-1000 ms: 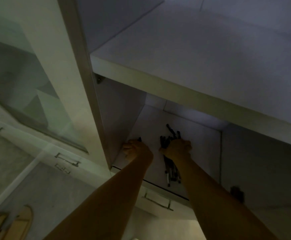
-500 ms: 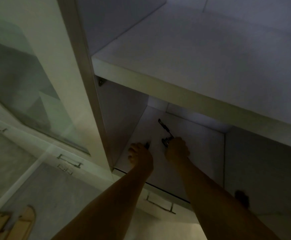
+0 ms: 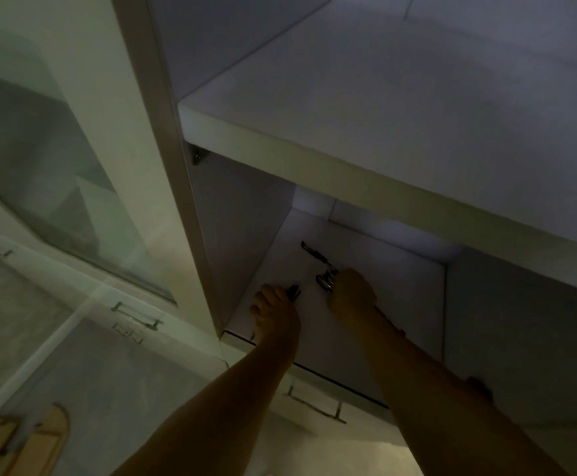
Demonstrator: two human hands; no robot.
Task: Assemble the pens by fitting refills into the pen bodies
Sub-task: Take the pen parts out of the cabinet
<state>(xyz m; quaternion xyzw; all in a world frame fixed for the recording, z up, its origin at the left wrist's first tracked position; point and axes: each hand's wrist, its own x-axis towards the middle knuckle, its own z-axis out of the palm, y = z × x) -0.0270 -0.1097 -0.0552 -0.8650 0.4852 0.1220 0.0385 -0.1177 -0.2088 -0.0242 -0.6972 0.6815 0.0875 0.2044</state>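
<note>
Both my hands reach into the lower shelf [image 3: 400, 286] of a dim white cupboard. My right hand [image 3: 350, 295] grips a bunch of dark pens [image 3: 326, 280], whose ends stick out past my fingers. One dark pen [image 3: 314, 253] lies on the shelf just beyond that bunch. My left hand [image 3: 273, 309] is curled round a few dark pen parts [image 3: 294, 292], with only their tips showing. The light is too poor to tell refills from pen bodies.
A thick white shelf board [image 3: 349, 173] hangs over the compartment. The cupboard's upright side panel [image 3: 163, 159] stands to the left, with a glass door [image 3: 40, 166] beyond it. Drawer handles [image 3: 314, 403] sit below the shelf edge. Wooden chair parts [image 3: 22, 441] show at bottom left.
The pile of pens that lay on the shelf under my right arm is gone from there; my right hand now holds a bunch. Both hands have shifted a little deeper into the shelf.
</note>
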